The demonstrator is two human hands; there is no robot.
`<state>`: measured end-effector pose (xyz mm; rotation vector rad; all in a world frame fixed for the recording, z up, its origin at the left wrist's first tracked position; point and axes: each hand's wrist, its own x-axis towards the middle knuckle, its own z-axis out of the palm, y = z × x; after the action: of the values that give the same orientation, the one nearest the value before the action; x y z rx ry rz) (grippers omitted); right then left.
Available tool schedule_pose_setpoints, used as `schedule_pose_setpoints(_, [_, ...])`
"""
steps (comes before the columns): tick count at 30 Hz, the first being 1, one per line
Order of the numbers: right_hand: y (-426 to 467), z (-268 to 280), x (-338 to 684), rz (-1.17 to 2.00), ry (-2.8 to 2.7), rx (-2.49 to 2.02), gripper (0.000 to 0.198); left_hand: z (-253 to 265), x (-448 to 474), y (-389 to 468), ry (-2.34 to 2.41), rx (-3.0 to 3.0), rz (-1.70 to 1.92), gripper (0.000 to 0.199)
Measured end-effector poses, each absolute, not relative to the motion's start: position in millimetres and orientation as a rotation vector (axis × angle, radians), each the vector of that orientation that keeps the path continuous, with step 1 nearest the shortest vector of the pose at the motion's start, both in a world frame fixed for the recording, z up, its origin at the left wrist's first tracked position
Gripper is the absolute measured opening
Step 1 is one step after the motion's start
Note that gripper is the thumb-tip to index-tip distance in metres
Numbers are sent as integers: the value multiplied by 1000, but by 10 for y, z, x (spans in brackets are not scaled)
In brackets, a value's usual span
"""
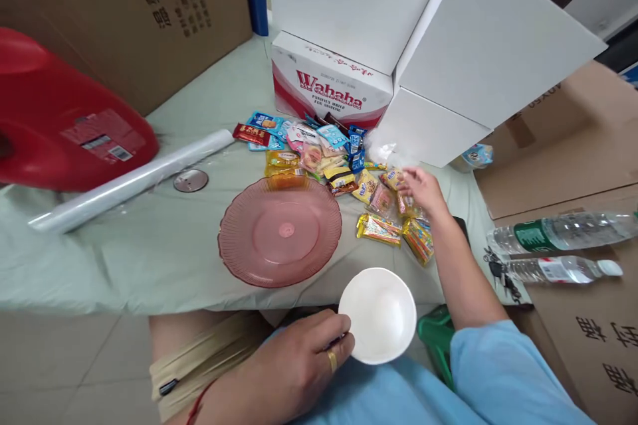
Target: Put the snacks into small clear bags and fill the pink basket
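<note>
My left hand (312,352) grips the rim of a white bowl (377,316), held at the table's front edge above my lap; nothing shows inside it. My right hand (423,191) reaches over the right end of a pile of small packaged snacks (326,146), fingers apart beside yellow packets (393,179). I cannot tell whether the fingertips touch them. Two yellow packs of colourful sticks (379,229) lie just below that hand. Left of them, a pink ribbed glass plate (239,239) sits on the table with no food on it.
A Wahaha water box (331,89) and white boxes (448,46) stand behind the snacks. To the left are a red jug (64,119), a clear plastic roll (134,179) and a round metal disc (191,180). Water bottles (558,270) and keys (502,275) lie right.
</note>
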<state>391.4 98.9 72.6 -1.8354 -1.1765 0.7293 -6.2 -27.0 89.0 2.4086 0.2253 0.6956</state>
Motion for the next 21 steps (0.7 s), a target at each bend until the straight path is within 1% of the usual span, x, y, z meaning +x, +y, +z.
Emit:
schedule_pose_setpoints(2, [605,662,3848,743,-1527,-1913,45,734,50,-319,219,2414,608,21])
schedule_pose_setpoints(4, [308,614,3745,697,-1865,-1979,47,590,136,-345,187,2438,558,23])
schedule_pose_setpoints(5, [207,591,3686,667,-1996,-2007,51,531,166,-352,178,2452,538,23])
schedule_pose_setpoints(7, [93,538,3565,608,-2155,-2064,66,442,199,-359,178,2473,495,22])
schedule_pose_setpoints(9, [56,474,3454,537,-2212,-2120,83,383,202,-362,196,2497,469,20])
schedule_pose_setpoints(11, [41,402,3362,447,-2205,-2183,92,336,185,-369,233,2545,477,18])
schedule_pose_setpoints(12, [30,365,3323,404,-2188,-2216,90,315,174,-375,257,2574,496,18])
schedule_pose_setpoints(16, [-47,239,3225,271,-2132,-2261,76,243,137,-407,385,2656,648,15])
schedule_pose_setpoints(19, [-79,207,3246,276,-2099,-2218,69,234,136,-411,424,2689,683,13])
schedule_pose_setpoints(21, [-75,250,3312,280,-2051,-2180,68,256,155,-397,430,2724,636,13])
